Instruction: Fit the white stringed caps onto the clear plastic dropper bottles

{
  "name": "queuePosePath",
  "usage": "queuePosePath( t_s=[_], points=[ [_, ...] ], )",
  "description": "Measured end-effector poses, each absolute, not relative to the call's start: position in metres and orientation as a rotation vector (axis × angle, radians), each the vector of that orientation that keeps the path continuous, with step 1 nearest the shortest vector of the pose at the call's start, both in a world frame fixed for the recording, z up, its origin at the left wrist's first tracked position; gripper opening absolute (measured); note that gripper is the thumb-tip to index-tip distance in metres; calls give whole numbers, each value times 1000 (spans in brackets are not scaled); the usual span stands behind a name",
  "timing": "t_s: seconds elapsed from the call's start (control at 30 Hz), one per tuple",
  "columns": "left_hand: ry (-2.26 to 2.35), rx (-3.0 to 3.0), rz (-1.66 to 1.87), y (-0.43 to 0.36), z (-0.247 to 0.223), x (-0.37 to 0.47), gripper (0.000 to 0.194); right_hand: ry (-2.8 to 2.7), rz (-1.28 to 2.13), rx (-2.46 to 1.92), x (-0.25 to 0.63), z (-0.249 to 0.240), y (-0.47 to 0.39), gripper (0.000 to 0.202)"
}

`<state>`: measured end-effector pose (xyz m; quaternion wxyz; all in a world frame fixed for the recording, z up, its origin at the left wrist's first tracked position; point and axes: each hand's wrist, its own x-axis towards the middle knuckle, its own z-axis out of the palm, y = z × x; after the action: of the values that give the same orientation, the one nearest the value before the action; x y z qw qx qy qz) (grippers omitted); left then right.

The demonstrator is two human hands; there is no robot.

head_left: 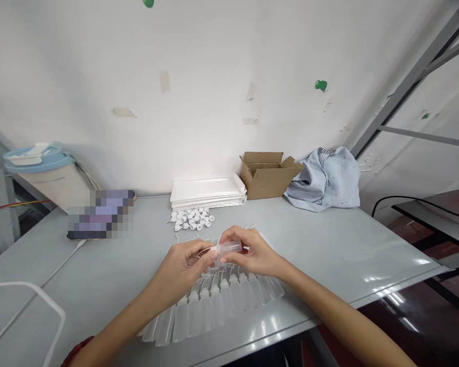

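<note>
My right hand (252, 251) is closed around the body of a small translucent plastic bottle (230, 247), held on its side above the table. Pinched between the thumb and fingers of my left hand (194, 261) is a white cap (214, 248) at the bottle's left end. Whether the cap is fully seated cannot be made out. Below my hands lies a row of similar translucent bottles (214, 306), side by side, with white caps and thin white strands. More of them are partly hidden behind my hands. Loose white caps (193, 219) sit in a pile beyond.
Against the wall on the grey table (329, 244) are stacked white trays (206, 191), an open cardboard box (270, 181) and a light blue cloth (325, 178). At left stand a phone (103, 214) with a white cable and a blue-lidded container (49, 176).
</note>
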<state>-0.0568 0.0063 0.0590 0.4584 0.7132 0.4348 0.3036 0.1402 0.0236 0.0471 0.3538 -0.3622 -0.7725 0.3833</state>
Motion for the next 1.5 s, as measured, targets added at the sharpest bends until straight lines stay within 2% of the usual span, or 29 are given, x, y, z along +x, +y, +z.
queuePosePath(
  t_s=[0.27,0.43,0.63,0.8,0.97,1.2,1.37,1.5],
  points=[
    [941,1395,676,13,60,-60,39,-2005,779,-770,141,48,25,18],
    [870,1318,608,11,58,-59,41,-2010,765,-755,141,46,25,21],
    [1031,1749,747,2,55,-56,37,-1945,863,-806,141,45,24,28],
    [1054,2340,1048,0,43,-55,19,-1844,1076,-921,141,44,24,34],
    [1085,2299,1111,1,43,-54,12,-1780,1206,-902,140,42,25,30],
    [1101,1808,743,2,61,-55,30,-1769,1215,-779,140,45,26,21],
    [1060,1801,726,1,58,-56,38,-1776,1257,-850,139,39,24,27],
    [1075,2085,868,-1,51,-54,35,-1737,1308,-881,138,39,23,29]
  ],
)
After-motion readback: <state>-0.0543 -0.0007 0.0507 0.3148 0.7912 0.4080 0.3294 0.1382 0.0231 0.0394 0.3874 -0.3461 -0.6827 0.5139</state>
